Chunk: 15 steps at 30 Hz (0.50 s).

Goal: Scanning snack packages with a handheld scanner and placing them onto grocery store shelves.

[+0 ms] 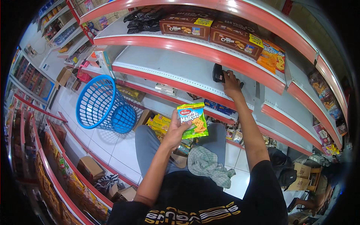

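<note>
A green and blue Roma Malkist cracker packet (194, 119) is pinched in my left hand (175, 133), its printed front turned up and my thumb across its lower left. My right hand (232, 85) reaches out to a grey metal shelf (171, 64) with a red front edge. There its fingers are wrapped around a black handheld device (217, 73), which looks like a barcode scanner. A checked cloth (208, 163) lies over my lap. Between my knees, yellow biscuit packs (159, 123) fill a cardboard box, partly hidden by my left arm.
A blue plastic basket (97, 102) stands on the tiled floor to my left. Brown boxes of cream biscuits (185, 28) and orange Malkist packs (268, 56) sit on the shelf above. Behind me at right are a black backpack (287, 177) and a person's leg (312, 201).
</note>
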Tool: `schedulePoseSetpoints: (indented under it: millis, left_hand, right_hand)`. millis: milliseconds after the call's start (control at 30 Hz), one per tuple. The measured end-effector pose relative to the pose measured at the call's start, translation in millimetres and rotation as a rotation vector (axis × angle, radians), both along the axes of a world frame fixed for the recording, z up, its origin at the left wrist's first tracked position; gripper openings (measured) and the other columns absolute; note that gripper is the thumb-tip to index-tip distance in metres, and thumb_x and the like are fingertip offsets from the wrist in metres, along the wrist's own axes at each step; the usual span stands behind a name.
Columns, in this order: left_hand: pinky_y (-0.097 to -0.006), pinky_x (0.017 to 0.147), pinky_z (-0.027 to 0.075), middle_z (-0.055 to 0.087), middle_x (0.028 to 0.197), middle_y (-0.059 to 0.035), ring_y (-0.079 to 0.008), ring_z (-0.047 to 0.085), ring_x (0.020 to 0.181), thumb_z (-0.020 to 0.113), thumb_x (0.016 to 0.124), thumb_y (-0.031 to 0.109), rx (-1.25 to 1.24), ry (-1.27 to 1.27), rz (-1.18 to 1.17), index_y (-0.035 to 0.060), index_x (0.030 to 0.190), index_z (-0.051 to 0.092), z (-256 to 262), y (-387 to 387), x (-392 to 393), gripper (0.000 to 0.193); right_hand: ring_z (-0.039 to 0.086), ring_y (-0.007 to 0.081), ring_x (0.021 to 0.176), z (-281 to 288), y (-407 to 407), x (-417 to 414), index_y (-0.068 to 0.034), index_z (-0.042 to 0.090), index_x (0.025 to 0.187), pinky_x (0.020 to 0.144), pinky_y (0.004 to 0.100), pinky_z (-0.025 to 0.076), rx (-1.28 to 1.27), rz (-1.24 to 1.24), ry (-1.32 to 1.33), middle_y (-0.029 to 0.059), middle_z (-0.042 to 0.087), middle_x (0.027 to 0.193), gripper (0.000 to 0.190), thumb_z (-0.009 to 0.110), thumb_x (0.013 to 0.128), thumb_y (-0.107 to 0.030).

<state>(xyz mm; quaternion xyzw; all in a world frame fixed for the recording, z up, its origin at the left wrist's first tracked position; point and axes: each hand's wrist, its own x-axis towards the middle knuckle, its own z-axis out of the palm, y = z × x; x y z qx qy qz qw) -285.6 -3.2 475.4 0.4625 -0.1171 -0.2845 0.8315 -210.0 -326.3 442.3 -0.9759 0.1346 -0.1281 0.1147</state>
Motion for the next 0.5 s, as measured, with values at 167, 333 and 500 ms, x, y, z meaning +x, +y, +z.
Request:
schedulePoseSetpoints:
  millis: [167,333,500]
  left_hand:
    - [-0.032,0.099,0.041,0.051,0.122,-0.0119,-0.0172,0.05,0.114,0.057,0.091,0.002,0.065,-0.081,0.015,0.005,0.131,0.031,1,-11,0,0.049]
    - [-0.0327,0.101,0.039,0.049,0.124,-0.0117,-0.0172,0.047,0.118,0.059,0.09,0.004,0.145,-0.273,0.014,0.0055,0.131,0.032,27,-31,5,0.049]
    - [-0.0322,0.098,0.041,0.049,0.125,-0.0118,-0.017,0.048,0.118,0.06,0.091,0.006,-0.052,-0.393,-0.16,0.0048,0.135,0.028,74,-78,-5,0.055]
  right_hand:
    - [0.042,0.0324,0.126,38,30,-40,-0.01,0.047,0.132,0.102,0.0524,0.034,-0.052,0.105,-0.212,0.0152,0.041,0.134,0.054,0.067,0.083,-0.016]
    - [0.058,0.0292,0.108,105,92,-138,-0.008,0.056,0.123,0.079,0.034,0.053,0.845,0.511,-0.155,0.0137,0.046,0.13,0.047,0.073,0.079,-0.013]
    - [0.052,0.028,0.12,145,96,-182,-0.011,0.054,0.13,0.087,0.0342,0.054,0.739,0.326,-0.221,0.0145,0.032,0.143,0.058,0.075,0.076,-0.007]
